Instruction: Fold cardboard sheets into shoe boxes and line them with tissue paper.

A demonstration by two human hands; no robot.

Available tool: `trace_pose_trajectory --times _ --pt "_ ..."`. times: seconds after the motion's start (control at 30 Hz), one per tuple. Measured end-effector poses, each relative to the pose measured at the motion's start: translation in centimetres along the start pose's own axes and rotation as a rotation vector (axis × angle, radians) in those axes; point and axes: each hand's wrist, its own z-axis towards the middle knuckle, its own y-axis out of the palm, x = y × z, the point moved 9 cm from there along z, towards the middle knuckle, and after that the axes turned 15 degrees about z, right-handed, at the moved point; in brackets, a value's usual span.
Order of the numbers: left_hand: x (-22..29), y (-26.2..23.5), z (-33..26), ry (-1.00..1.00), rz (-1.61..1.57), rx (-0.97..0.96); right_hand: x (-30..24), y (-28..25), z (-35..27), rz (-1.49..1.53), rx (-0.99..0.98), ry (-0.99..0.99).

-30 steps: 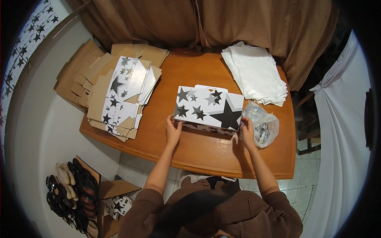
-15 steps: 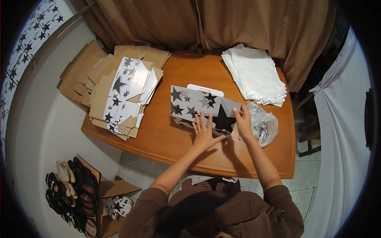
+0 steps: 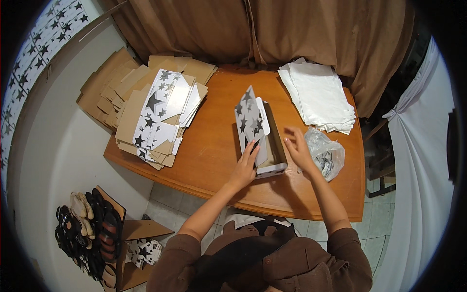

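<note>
Centrally: one box (image 3: pixel 250 121), white with black and grey stars, on the table (image 3: pixel 219 141), lid raised aslant, brown interior showing; bearings run from it. Left hand (image 3: pixel 244 170), 7 o'clock: fingers laid on the lid's near end; whether they grip, cannot tell. Right hand (image 3: pixel 299 151), 4 o'clock: open, fingers loosely bent, apart from the box, near the bag (image 3: pixel 334 155). Bag, between 3 and 4 o'clock: clear plastic, crumpled. Paper (image 3: pixel 318 95), 2 o'clock: white, stacked. Cardboard (image 3: pixel 129 115), between 9 and 10 o'clock: flat, piled, star-printed pieces on top. Sandals (image 3: pixel 88 228), 8 o'clock: clustered, mostly black.
</note>
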Motion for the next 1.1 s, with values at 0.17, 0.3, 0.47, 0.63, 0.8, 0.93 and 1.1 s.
trace_pose_trajectory --times 0.17,0.3,0.47,0.63,0.8,0.93,1.1 --pt "-2.6 -2.4 -1.7 0.16 -0.098 -0.139 -0.9 -1.9 2.5 -0.607 0.102 -0.248" --pt "-4.3 -5.0 -1.8 0.329 -0.027 -0.085 -1.5 -1.1 4.9 -0.783 -0.054 -0.278" --pt "-10.7 -7.1 0.2 0.07 0.145 0.006 -1.9 -0.4 6.3 -0.865 -0.113 -0.298" --pt "-17.5 -6.1 1.2 -0.378 0.138 0.064 -3.0 1.2 8.0 -0.78 0.056 -0.273" --pt "-21.1 -0.9 -1.1 -0.527 -0.002 -0.238 -1.2 0.4 9.4 -0.741 0.229 -0.178" --pt "-21.3 0.3 -1.7 -0.573 -0.206 -0.413 -1.5 0.7 8.9 -1.067 0.428 -0.248" --pt "-22.3 1.4 -5.0 -0.575 -0.313 -0.51 1.1 8.3 4.9 -1.084 -0.096 -0.55"
